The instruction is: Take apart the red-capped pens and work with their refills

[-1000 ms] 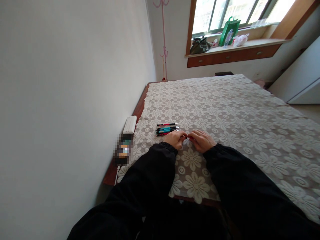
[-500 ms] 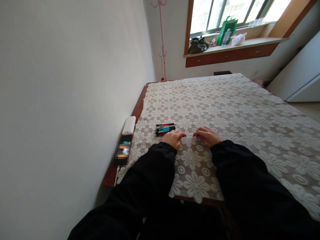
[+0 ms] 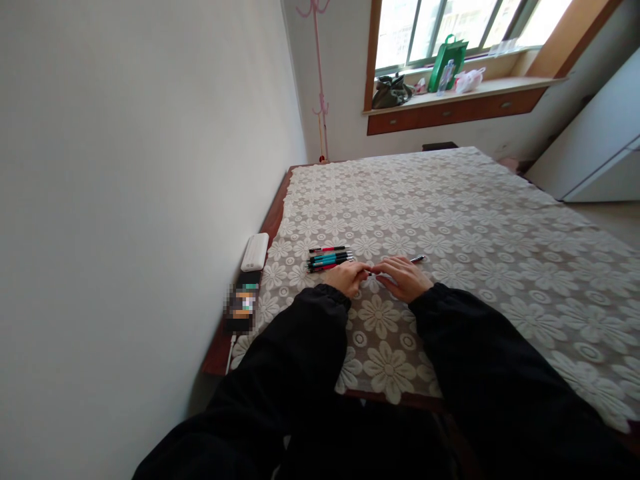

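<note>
A slim pen is pinched between the fingertips of the left hand and right hand, just right of the pen bundle on the lace tablecloth.

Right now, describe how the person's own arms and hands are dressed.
Both arms wear loose, plain black long sleeves with gathered cuffs at the wrists. The left hand and right hand are bare: no gloves show, and any ring or watch is too small to make out.
</note>
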`<state>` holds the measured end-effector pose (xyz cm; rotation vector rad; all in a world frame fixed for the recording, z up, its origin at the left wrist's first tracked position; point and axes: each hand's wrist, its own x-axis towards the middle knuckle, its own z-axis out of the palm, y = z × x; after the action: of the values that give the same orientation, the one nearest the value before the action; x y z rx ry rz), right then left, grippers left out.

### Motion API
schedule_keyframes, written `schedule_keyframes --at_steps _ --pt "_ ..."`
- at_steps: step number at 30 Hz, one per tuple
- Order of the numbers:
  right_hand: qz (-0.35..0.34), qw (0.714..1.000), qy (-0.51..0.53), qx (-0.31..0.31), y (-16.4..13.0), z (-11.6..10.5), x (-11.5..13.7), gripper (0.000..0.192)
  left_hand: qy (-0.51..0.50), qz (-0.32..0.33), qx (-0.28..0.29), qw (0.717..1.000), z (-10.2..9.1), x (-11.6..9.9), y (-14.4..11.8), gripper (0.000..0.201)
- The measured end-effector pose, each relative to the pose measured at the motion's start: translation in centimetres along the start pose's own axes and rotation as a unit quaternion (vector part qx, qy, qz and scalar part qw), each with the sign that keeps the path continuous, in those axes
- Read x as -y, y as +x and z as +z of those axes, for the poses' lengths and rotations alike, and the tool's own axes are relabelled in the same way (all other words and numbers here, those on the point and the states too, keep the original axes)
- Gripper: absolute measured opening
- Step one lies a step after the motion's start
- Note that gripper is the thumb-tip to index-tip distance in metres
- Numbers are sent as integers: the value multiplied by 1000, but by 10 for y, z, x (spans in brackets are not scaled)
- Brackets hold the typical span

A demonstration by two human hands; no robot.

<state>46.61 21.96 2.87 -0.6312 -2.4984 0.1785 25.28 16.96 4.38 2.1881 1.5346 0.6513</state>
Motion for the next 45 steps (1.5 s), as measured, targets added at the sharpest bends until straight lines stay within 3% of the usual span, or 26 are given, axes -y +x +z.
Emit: schedule_keyframes --at_steps 7,13,23,30,37,45 --pt "43 998 41 -11 0 1 1 26 -38 4 -24 999 3 2 0 25" --pt "21 999 48 -13 -2 3 0 39 -68 -7 -24 997 5 7 0 31" --pt "90 994 32 -54 -3 1 -5 34 31 -24 -62 997 1 4 -2 20" --pt "34 997 70 -12 -1 3 -1 35 49 -6 -44 998 0 7 1 20" --pt "10 995 96 -7 -2 7 -1 36 17 79 -74 994 4 6 -1 19" --pt "22 997 79 13 -3 8 -1 37 49 51 -46 996 3 5 -2 12"
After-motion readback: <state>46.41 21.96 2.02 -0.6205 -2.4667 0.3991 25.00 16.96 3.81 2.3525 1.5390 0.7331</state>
